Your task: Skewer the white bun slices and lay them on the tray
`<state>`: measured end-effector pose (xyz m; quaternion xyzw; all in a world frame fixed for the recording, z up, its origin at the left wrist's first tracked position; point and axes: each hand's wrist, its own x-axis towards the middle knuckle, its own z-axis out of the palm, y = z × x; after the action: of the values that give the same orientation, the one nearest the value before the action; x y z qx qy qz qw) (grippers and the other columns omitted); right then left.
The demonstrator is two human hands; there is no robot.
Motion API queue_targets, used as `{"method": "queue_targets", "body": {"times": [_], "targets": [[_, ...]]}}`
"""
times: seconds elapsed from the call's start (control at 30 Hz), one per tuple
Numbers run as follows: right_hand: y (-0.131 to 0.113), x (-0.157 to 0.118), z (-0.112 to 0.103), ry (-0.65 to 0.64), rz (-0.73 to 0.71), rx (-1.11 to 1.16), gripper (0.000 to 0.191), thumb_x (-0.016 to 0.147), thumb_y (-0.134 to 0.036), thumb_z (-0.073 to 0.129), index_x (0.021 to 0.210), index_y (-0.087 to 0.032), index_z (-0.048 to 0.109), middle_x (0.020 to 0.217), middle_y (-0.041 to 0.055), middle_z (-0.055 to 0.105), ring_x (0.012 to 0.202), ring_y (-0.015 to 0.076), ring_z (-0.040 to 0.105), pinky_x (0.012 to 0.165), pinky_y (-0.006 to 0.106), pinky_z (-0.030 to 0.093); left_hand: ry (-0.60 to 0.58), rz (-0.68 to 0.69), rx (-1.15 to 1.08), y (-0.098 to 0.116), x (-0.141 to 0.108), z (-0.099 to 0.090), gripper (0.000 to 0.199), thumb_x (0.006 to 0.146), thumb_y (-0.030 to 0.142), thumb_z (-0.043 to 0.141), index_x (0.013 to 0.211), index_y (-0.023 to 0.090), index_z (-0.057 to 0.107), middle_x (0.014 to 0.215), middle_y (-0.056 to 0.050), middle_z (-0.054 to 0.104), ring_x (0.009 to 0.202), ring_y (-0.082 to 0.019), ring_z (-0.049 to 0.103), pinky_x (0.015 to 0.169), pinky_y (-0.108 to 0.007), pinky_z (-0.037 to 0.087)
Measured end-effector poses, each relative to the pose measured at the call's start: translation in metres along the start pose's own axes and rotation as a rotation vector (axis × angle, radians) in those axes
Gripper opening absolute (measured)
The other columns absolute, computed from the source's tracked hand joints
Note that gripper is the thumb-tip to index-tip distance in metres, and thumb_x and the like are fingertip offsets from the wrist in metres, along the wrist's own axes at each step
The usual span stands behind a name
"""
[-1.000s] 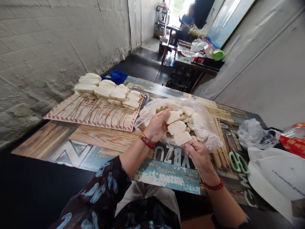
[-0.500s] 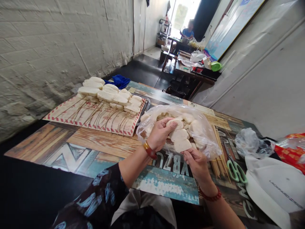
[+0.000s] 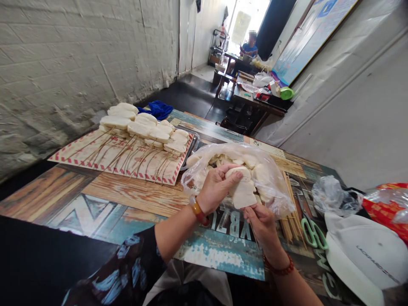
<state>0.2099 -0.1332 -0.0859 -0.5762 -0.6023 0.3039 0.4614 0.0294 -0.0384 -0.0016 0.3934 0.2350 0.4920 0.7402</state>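
White flat slices (image 3: 242,193) overlap in a short row between my hands, over an open clear plastic bag (image 3: 274,178) of similar pieces. My left hand (image 3: 218,187) is closed on the upper slices, thumb on top. Below the lowest slice, my right hand (image 3: 259,219) pinches a thin wooden skewer (image 3: 256,236), mostly hidden by the fingers. At the left, skewered white slices (image 3: 143,127) are piled at the back of a sheet with a red striped edge (image 3: 111,168), their sticks pointing toward me.
Right of the bag lie loose skewers (image 3: 290,225), green-handled scissors (image 3: 314,233), a crumpled plastic bag (image 3: 331,195) and a white cap (image 3: 363,250). A blue cloth (image 3: 159,109) lies at the table's back edge. A person (image 3: 249,47) sits at a far table.
The slices between my hands overlap more closely, and my left hand has shifted slightly down along them. The view has moved a little.
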Motion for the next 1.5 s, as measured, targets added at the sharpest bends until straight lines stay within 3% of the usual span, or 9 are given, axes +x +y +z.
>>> {"method": "queue_targets", "body": {"times": [0.43, 0.6, 0.93, 1.17, 1.5], "targets": [[-0.012, -0.002, -0.001, 0.015, -0.106, -0.049, 0.032, 0.097, -0.028, 0.056, 0.067, -0.020, 0.060, 0.059, -0.0013, 0.057, 0.053, 0.0131, 0.050, 0.053, 0.026, 0.038, -0.026, 0.105, 0.257, 0.009, -0.012, 0.002, 0.039, 0.080, 0.043, 0.076, 0.105, 0.013, 0.076, 0.100, -0.010, 0.076, 0.085, -0.019, 0.067, 0.077, -0.028, 0.053], [-0.009, -0.007, -0.003, 0.015, -0.115, -0.017, 0.032, 0.098, -0.030, 0.055, 0.069, -0.020, 0.060, 0.060, -0.0008, 0.056, 0.055, 0.0140, 0.051, 0.054, 0.027, 0.039, -0.083, 0.158, 0.240, 0.012, -0.018, 0.001, 0.047, 0.085, 0.053, 0.069, 0.111, 0.014, 0.075, 0.108, -0.014, 0.075, 0.094, -0.024, 0.069, 0.080, -0.032, 0.055], [-0.023, -0.007, -0.003, 0.027, -0.121, -0.044, 0.032, 0.097, -0.033, 0.057, 0.067, -0.021, 0.060, 0.057, -0.0017, 0.054, 0.051, 0.0141, 0.048, 0.050, 0.028, 0.038, -0.062, 0.096, 0.152, 0.013, -0.023, 0.007, 0.037, 0.084, 0.046, 0.073, 0.106, 0.017, 0.078, 0.103, -0.011, 0.077, 0.086, -0.021, 0.069, 0.075, -0.028, 0.054], [-0.026, -0.006, -0.005, 0.032, -0.110, -0.086, 0.035, 0.096, -0.037, 0.057, 0.065, -0.022, 0.058, 0.057, -0.0011, 0.054, 0.052, 0.0152, 0.049, 0.052, 0.029, 0.039, -0.078, 0.095, 0.205, 0.016, -0.024, 0.008, 0.040, 0.084, 0.049, 0.071, 0.107, 0.017, 0.079, 0.101, -0.011, 0.077, 0.088, -0.024, 0.069, 0.076, -0.030, 0.054], [-0.032, -0.006, -0.003, 0.051, -0.128, -0.085, 0.036, 0.096, -0.036, 0.058, 0.064, -0.021, 0.058, 0.056, -0.0016, 0.054, 0.050, 0.0142, 0.046, 0.052, 0.028, 0.038, -0.086, 0.118, 0.270, 0.017, -0.023, 0.008, 0.035, 0.086, 0.045, 0.070, 0.104, 0.018, 0.080, 0.098, -0.009, 0.078, 0.083, -0.020, 0.067, 0.073, -0.027, 0.051]]}}
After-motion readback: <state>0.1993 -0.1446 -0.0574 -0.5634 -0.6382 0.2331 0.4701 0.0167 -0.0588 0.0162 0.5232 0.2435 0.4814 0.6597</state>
